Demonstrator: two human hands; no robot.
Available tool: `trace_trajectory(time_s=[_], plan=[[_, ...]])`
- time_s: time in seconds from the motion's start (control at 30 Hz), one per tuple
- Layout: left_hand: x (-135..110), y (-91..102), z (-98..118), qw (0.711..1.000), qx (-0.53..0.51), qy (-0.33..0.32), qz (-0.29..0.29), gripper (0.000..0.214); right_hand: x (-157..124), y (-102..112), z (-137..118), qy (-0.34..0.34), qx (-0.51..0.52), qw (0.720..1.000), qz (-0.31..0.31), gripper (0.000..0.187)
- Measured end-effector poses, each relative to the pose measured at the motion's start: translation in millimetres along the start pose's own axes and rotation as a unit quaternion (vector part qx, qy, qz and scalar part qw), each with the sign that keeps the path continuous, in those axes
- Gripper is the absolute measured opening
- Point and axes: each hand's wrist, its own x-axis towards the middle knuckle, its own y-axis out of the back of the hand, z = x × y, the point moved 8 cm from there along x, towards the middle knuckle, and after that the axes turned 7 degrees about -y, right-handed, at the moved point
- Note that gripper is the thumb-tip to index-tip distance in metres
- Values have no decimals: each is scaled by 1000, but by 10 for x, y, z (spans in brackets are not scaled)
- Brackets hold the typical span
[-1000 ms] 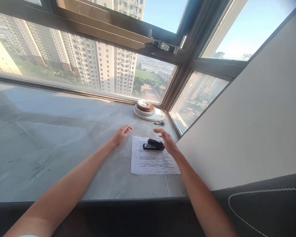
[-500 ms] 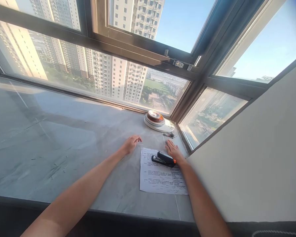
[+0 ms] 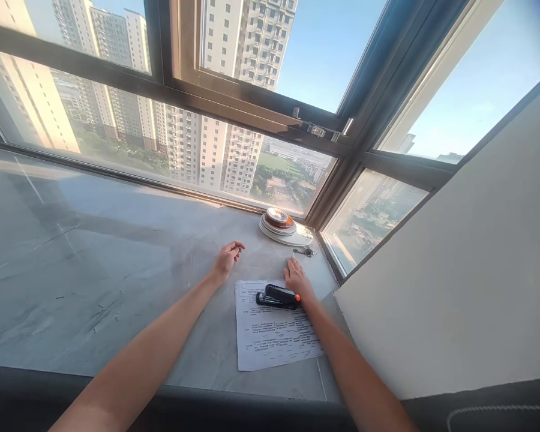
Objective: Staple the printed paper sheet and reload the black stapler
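Observation:
Printed paper sheets (image 3: pixel 270 342) lie flat on the grey sill, their left edges slightly uneven. On the upper part of the paper rests a black stapler (image 3: pixel 278 296) with an orange end, pointing left. My right hand (image 3: pixel 298 279) lies flat over the paper's upper right corner, fingers stretched out; its wrist is beside the stapler's orange end. To the left of the paper, my left hand (image 3: pixel 227 259) is lifted slightly with loosely bent fingers apart, and I see nothing in it.
Stacked plates and a brown glass bowl (image 3: pixel 279 219) stand in the window corner. A small keychain (image 3: pixel 305 252) lies before them. A white wall (image 3: pixel 454 270) slopes up on the right. Thin scraps (image 3: pixel 105 309) lie on the sill (image 3: pixel 130 264) at left.
The paper, with the stapler on it, has slid left and turned a little counter-clockwise, together with my right hand. My left hand has moved left and its fingers have loosened upward.

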Motion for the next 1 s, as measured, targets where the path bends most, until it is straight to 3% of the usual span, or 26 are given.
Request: trace_trajectory(time_s=[0.17,0.3,0.37,0.47,0.6,0.8,1.0], plan=[[23,83,39,999,-32,-10,43,18,-6,-150,-694,50,9,998,-44,59],[94,217,88,998,-66,18,3,13,36,-239,-1272,85,15,994,-71,57],[134,321,102,995,-93,40,-17,17,61,-267,-1469,95,16,992,-80,56],[179,478,154,989,-144,36,1,27,94,-319,-1702,116,21,988,-97,53],[174,462,209,984,-179,18,11,33,129,-388,-1955,162,35,980,-114,51],[137,369,325,981,-191,-4,-35,38,98,-366,-2002,185,52,977,-89,57],[124,329,318,970,-233,0,-74,33,1,-342,-1588,148,28,987,-64,60]])
